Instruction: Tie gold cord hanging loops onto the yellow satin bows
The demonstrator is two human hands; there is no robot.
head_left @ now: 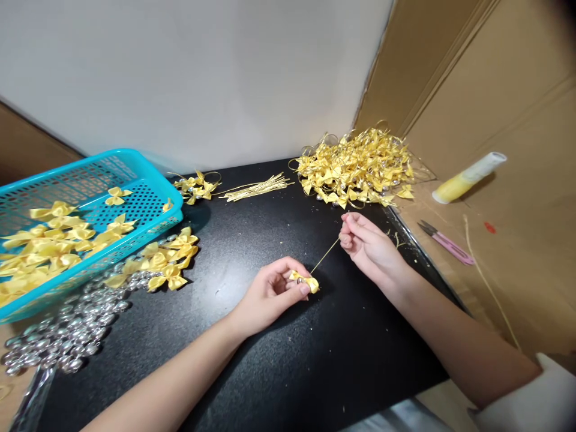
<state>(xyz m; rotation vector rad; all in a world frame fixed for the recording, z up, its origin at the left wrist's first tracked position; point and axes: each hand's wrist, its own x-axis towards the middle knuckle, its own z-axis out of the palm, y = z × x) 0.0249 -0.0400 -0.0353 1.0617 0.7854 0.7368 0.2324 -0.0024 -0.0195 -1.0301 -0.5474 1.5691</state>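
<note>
My left hand is closed on a yellow ribbon bow, pinched between thumb and fingers above the black tabletop. A small silvery bead seems to sit at the bow's middle, partly covered by my fingers. From the bow a thin gold cord runs up and to the right, pulled straight. My right hand pinches the cord's other end between thumb and fingertips. Left of my left hand, several loose yellow bows lie beside a heap of silver beads.
A turquoise basket holding yellow bows stands at left. Behind lie a bundle of gold cords, a small group of corded bows and a large pile of them. Pink-handled snips and a yellow-white tube rest on cardboard at right.
</note>
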